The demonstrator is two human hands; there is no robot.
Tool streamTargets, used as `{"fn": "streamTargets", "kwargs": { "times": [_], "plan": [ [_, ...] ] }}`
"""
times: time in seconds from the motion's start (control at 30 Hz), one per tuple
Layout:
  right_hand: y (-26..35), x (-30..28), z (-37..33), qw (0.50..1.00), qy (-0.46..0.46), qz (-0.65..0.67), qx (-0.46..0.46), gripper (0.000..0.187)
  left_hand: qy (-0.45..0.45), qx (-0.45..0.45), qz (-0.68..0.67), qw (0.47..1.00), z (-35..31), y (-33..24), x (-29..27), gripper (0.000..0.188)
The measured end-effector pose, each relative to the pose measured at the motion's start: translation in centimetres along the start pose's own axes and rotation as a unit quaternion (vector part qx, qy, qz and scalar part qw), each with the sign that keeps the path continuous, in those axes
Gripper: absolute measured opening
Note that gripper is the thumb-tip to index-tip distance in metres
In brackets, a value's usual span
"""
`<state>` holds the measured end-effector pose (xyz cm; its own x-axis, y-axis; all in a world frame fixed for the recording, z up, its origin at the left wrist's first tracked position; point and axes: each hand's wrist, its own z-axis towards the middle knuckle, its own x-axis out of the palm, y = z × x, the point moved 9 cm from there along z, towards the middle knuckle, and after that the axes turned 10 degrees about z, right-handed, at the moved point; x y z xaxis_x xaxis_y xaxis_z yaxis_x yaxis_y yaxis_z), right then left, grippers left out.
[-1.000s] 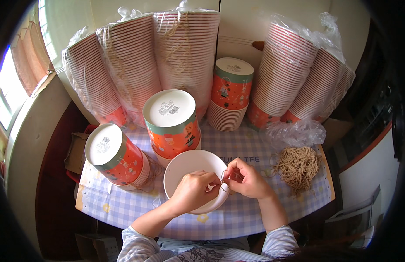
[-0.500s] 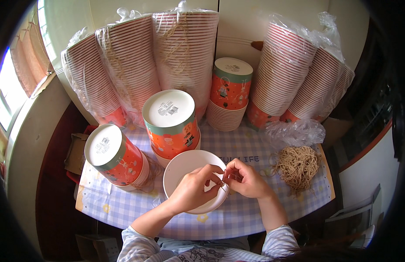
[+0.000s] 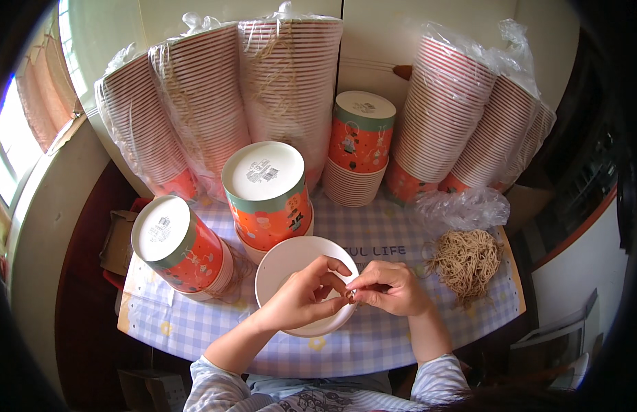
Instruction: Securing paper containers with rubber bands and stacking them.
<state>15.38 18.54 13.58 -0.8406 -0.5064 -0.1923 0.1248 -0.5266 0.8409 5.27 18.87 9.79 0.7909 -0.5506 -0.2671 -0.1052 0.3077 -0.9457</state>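
Observation:
In front of me a white paper bucket [image 3: 276, 271] stands with its open mouth up. My left hand [image 3: 301, 296] reaches over the mouth, thumb and forefinger pinched at the right rim. From the outer side my right hand [image 3: 394, 290] meets it, its thumb and fingers closed at the same spot. A small bit of brown cord [image 3: 350, 296] shows between the fingertips of both hands. The fingers cover most of it and that part of the rim. To the right lies a tangled heap of tan cords [image 3: 467, 266].
Upside-down printed buckets stand at the left [image 3: 188, 254], behind the white bucket [image 3: 267, 220] and farther back [image 3: 363, 141]. Tall plastic-wrapped bucket stacks line the back left [image 3: 287, 89] and back right [image 3: 442, 103]. Crumpled clear plastic [image 3: 462, 208] lies behind the cords on the checked tablecloth [image 3: 222, 336].
My right hand has turned over, its back now more upward and its fingers lower at the rim. The left hand stays nearly in place, still pinching. The white bucket has hardly moved.

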Motion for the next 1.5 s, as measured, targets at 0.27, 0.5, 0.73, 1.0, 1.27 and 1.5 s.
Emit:
{"fn": "streamTargets", "kwargs": {
  "times": [0.27, 0.5, 0.73, 1.0, 1.27, 1.5],
  "plan": [
    [-0.5, -0.1, -0.2, 1.000, -0.007, -0.001, 0.013, 0.008, 0.030, -0.015, -0.024, 0.999, 0.1, 0.0, 0.4, 0.037],
    [-0.5, -0.3, -0.1, 0.999, -0.023, -0.038, 0.017, 0.006, -0.022, 0.006, 0.102, 0.995, 0.1, -1.0, 0.0, 0.030],
    [-1.1, -0.6, -0.3, 0.998, -0.036, -0.034, 0.044, 0.005, -0.052, 0.032, 0.196, 0.979, 0.1, -1.7, -0.3, 0.011],
    [-2.3, -0.2, -0.4, 0.996, -0.023, -0.028, 0.081, 0.007, -0.083, -0.021, 0.081, 0.993, -0.4, 0.2, -1.2, 0.014],
    [-3.1, -0.4, -0.8, 0.992, -0.023, -0.012, 0.127, 0.008, -0.105, -0.015, -0.075, 0.992, -0.3, 1.2, -1.4, 0.011],
    [-3.2, -0.5, -0.8, 0.989, -0.007, -0.008, 0.150, 0.007, -0.085, -0.040, -0.119, 0.988, -0.3, 1.0, -1.5, 0.009]
  ]
}}
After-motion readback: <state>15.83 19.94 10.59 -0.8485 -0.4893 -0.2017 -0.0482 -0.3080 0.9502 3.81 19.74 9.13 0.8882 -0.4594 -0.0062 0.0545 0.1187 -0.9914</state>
